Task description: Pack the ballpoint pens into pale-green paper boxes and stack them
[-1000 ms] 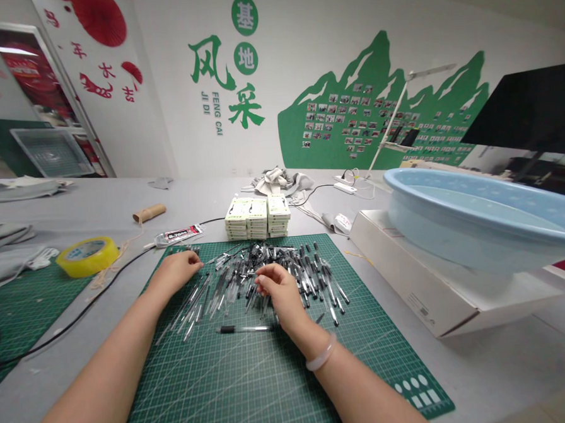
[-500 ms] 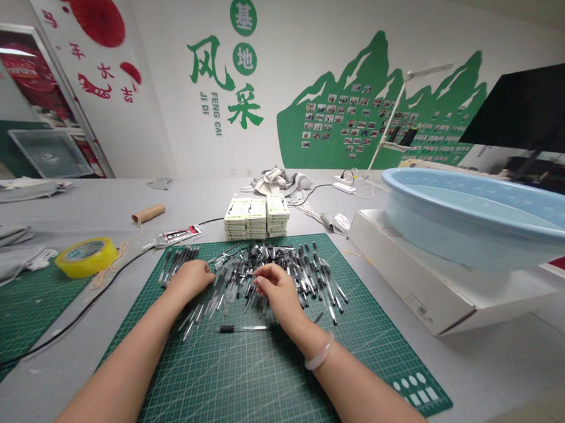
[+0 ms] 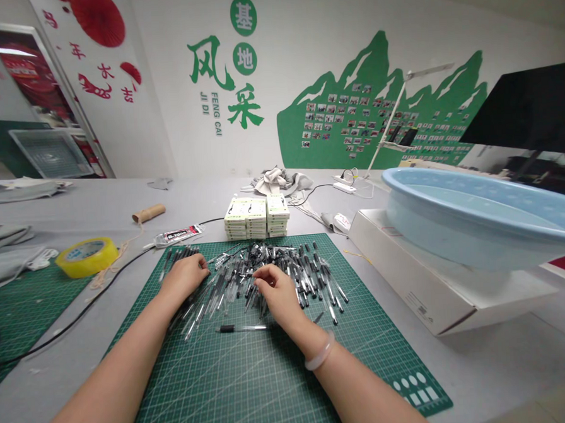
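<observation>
**Left Hand Draws Back Slightly as Right Holds Its Place Among the Pens**

The fingers of the left hand [image 3: 184,278] are bent in a loose curl at the left edge of a heap of pens [image 3: 311,270], closer to the far left than half a second ago, when they reached a little farther right and nearer. Whether they grip anything cannot be told. The right hand [image 3: 280,295], all but unmoved over the last second, brings thumb and forefinger close together over the middle of the heap; anything pinched there is too small to make out. The shift appears to be a minor one, and the handling seems well short of done, with most of the pens lying loose.

The heap spreads across the far half of a green cutting mat [image 3: 235,391]. To the hands' left, a bunch of pens [image 3: 178,255] lies at the mat's far left corner, partly behind the left hand. A single pen [image 3: 241,328] lies crosswise on the near side of the heap, its right end at the right wrist. Just past the mat's far edge stand stacked small cartons [image 3: 249,218]; on the right, a blue basin [image 3: 454,243] rests on a white box [image 3: 409,284].
</observation>
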`<state>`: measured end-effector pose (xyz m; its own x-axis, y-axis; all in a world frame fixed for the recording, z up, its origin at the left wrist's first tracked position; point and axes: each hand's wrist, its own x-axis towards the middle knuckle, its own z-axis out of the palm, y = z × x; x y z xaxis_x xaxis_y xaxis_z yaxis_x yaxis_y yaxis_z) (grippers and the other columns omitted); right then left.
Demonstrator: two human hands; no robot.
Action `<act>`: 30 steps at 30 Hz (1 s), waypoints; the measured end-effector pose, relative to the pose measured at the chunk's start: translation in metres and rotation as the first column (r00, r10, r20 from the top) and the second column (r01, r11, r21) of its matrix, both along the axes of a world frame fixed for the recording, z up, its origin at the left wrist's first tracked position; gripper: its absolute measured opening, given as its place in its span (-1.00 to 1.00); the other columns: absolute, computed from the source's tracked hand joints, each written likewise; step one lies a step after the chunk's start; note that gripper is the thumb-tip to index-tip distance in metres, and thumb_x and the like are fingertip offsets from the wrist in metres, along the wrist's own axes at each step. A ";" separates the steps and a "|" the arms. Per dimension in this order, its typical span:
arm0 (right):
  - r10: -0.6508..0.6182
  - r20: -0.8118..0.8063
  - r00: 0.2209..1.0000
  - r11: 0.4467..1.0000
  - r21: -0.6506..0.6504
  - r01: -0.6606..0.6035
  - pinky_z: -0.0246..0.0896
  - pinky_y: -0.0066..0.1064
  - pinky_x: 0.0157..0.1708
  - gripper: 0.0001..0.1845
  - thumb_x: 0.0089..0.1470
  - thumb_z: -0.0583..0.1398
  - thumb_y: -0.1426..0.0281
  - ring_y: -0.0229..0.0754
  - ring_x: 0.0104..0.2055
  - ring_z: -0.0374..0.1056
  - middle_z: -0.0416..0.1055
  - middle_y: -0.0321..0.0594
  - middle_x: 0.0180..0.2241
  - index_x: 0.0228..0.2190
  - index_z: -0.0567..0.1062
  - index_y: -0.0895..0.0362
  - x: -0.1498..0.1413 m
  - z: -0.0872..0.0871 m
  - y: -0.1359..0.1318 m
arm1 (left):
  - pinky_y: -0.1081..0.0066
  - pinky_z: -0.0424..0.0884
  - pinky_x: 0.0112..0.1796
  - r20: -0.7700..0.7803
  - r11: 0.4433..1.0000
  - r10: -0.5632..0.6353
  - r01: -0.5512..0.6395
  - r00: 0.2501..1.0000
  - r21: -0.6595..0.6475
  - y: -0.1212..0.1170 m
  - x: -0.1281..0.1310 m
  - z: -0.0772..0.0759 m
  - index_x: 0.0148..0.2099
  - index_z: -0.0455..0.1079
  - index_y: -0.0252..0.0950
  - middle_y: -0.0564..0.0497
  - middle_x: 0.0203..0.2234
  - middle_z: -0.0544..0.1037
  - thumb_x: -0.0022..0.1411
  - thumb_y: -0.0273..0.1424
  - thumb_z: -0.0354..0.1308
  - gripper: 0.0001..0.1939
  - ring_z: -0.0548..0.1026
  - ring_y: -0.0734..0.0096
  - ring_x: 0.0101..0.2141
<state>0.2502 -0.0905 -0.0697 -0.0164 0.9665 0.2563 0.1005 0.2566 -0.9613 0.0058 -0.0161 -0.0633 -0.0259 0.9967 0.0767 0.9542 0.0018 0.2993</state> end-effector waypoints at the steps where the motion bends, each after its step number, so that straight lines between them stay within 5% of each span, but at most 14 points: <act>1: -0.010 0.030 1.000 1.000 0.017 0.009 0.19 -0.42 -0.35 -0.87 -0.06 0.14 0.47 -0.24 -0.39 0.30 0.43 -0.30 -0.42 -0.39 0.48 0.12 0.000 0.000 0.000 | 0.42 0.23 -0.41 0.001 1.000 -0.020 0.020 1.000 -0.008 0.000 0.001 0.001 -0.38 0.47 -0.20 -0.07 -0.40 0.58 -0.02 -0.28 0.13 -0.84 0.49 0.20 -0.33; 6: -0.029 0.093 0.995 0.998 0.066 0.022 0.19 -0.41 -0.31 -0.86 -0.03 0.13 0.47 -0.23 -0.35 0.33 0.45 -0.30 -0.40 -0.38 0.48 0.11 0.001 -0.001 -0.002 | 0.39 0.27 -0.36 -0.050 0.992 -0.062 0.057 0.997 -0.109 -0.002 0.006 0.003 -0.45 0.49 -0.20 -0.09 -0.38 0.59 -0.05 -0.29 0.14 -0.86 0.50 0.16 -0.31; 15: -0.058 0.157 0.986 0.992 0.117 0.040 0.20 -0.39 -0.26 -0.84 -0.03 0.12 0.50 -0.22 -0.31 0.34 0.44 -0.30 -0.38 -0.39 0.48 0.09 0.002 -0.005 0.001 | 0.29 0.34 -0.39 -0.234 0.993 0.058 -0.080 0.970 -0.087 -0.018 0.039 0.005 -0.36 0.50 -0.32 -0.30 -0.26 0.57 -0.02 -0.38 0.05 -0.77 0.52 -0.02 -0.26; 20: -0.069 0.136 0.988 0.993 0.102 0.056 0.21 -0.39 -0.28 -0.87 -0.04 0.14 0.48 -0.21 -0.32 0.34 0.44 -0.30 -0.39 -0.39 0.48 0.09 0.003 -0.005 0.002 | 0.34 0.29 -0.43 -0.135 0.998 0.057 -0.060 0.989 -0.019 -0.020 0.041 0.022 -0.41 0.45 -0.27 -0.19 -0.36 0.58 0.00 -0.31 0.05 -0.81 0.51 0.05 -0.32; 24: 0.030 -0.111 0.993 0.997 -0.066 -0.038 0.18 -0.45 -0.51 -0.86 0.00 0.16 0.35 -0.26 -0.48 0.32 0.42 -0.31 -0.46 -0.33 0.43 0.10 0.000 -0.002 0.002 | 0.44 0.25 -0.42 0.069 0.973 -0.206 0.197 0.976 0.123 -0.030 0.053 0.044 -0.34 0.41 -0.22 0.01 -0.47 0.54 0.06 -0.31 0.04 -0.84 0.46 0.32 -0.42; 27: 0.106 -0.326 0.940 0.974 -0.158 -0.164 0.07 -0.50 -0.67 -0.76 0.01 0.16 0.22 -0.29 -0.60 0.28 0.41 -0.32 -0.52 -0.31 0.36 0.11 -0.002 0.003 0.001 | 0.46 0.26 -0.36 0.090 0.861 -0.490 0.466 0.867 0.201 -0.042 0.071 0.054 -0.32 0.41 -0.21 0.05 -0.45 0.53 0.08 -0.36 0.04 -0.85 0.43 0.38 -0.40; 30: 0.126 -0.401 0.907 0.968 -0.151 -0.201 0.07 -0.53 -0.67 -0.74 -0.06 0.23 0.24 -0.32 -0.62 0.28 0.41 -0.34 -0.56 -0.38 0.33 0.13 -0.002 0.006 -0.001 | 0.43 0.27 -0.25 0.057 0.771 -0.620 0.594 0.782 0.230 -0.049 0.085 0.056 -0.33 0.45 -0.19 0.03 -0.40 0.53 0.09 -0.38 0.08 -0.87 0.40 0.32 -0.28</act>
<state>0.2479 -0.0911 -0.0637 -0.1147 0.9891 0.0926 -0.3152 0.0521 -0.9476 0.0906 -0.0651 -0.0074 0.5578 0.7730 0.3022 0.6917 -0.6342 0.3454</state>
